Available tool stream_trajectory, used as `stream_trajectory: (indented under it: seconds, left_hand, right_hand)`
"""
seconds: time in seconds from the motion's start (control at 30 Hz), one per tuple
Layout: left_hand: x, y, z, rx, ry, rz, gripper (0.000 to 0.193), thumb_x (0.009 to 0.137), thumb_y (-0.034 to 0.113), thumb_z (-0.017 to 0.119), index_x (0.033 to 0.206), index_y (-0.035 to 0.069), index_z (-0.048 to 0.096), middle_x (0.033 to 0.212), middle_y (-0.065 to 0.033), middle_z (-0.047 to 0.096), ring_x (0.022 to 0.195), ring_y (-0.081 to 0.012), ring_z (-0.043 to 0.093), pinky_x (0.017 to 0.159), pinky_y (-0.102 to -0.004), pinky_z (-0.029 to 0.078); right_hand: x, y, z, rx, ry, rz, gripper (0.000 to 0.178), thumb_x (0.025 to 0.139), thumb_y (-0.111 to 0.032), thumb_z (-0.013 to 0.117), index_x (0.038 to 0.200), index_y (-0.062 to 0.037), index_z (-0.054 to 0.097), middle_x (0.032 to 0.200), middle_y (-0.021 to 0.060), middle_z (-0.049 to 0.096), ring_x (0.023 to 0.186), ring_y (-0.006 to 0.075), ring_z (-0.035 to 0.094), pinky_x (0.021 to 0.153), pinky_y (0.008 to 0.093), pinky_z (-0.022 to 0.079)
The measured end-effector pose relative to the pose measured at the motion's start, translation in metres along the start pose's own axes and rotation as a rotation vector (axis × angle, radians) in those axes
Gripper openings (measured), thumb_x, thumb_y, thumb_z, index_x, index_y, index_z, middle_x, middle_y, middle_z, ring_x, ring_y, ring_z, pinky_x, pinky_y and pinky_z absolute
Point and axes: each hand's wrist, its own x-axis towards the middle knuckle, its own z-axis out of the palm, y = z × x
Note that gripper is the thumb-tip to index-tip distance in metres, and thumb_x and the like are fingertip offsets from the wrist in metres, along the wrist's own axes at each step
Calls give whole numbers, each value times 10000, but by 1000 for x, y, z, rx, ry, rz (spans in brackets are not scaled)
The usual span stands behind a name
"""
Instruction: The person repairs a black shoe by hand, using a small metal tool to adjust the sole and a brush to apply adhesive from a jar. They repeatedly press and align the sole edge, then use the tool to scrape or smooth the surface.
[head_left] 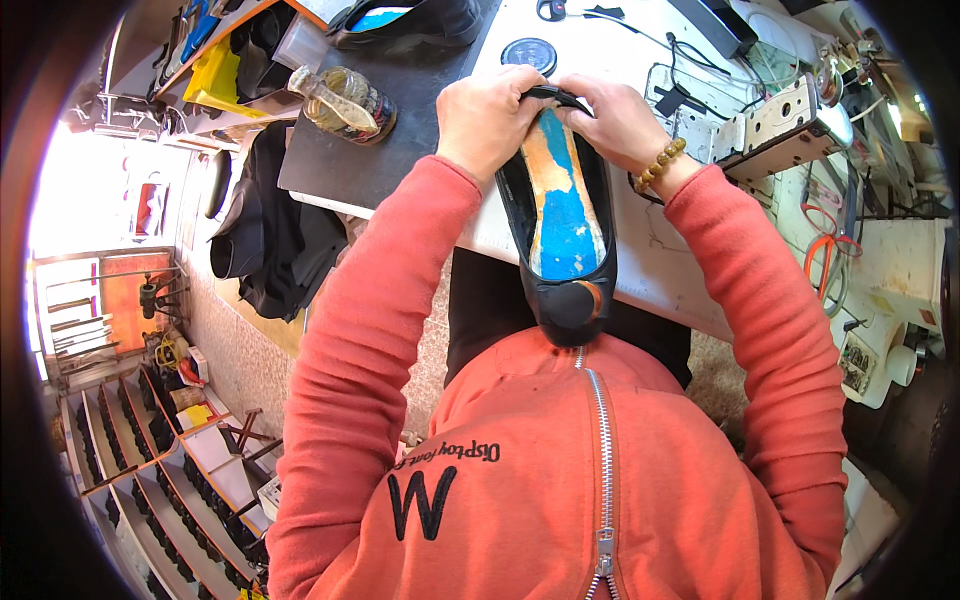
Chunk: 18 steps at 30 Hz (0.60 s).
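Smooth, leather-like material is seen on the shoe (567, 240), glossy glass-like walls on the jar (345, 104), shiny metal in the zip (604, 460).

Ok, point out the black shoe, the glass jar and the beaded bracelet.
Black shoe (568, 225): head view, on the blue patch inside it.
Glass jar (352, 104): head view, on its side.
Beaded bracelet (659, 165): head view, on its middle beads.

The left hand (482, 122) and right hand (622, 125) partly hid the held shoe (568, 240) at its twelve-o'clock end. Another shoe (425, 33), eleven o'clock from it, was cut by the upper edge.
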Motion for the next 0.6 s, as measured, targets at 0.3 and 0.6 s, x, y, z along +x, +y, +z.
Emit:
stream_trajectory:
  seconds: [0.3, 0.6]
  left_hand:
    - [4, -7, -8, 73, -72, 170, 148, 817, 202, 710, 929, 104, 716, 813, -101, 685, 694, -272, 668, 617, -324, 521]
    - [20, -14, -15, -115, -243, -36, 216, 875, 219, 684, 949, 17, 705, 728, -149, 655, 664, -234, 645, 636, -314, 486]
  right_hand:
    - [0, -7, 2, -73, 21, 50, 226, 884, -205, 590, 1055, -113, 705, 901, 156, 698, 839, 329, 674, 769, 415, 541]
    - [24, -4, -13, 95, -219, 102, 241, 836, -234, 662, 955, -30, 710, 835, 212, 678, 781, 349, 661, 756, 413, 519]
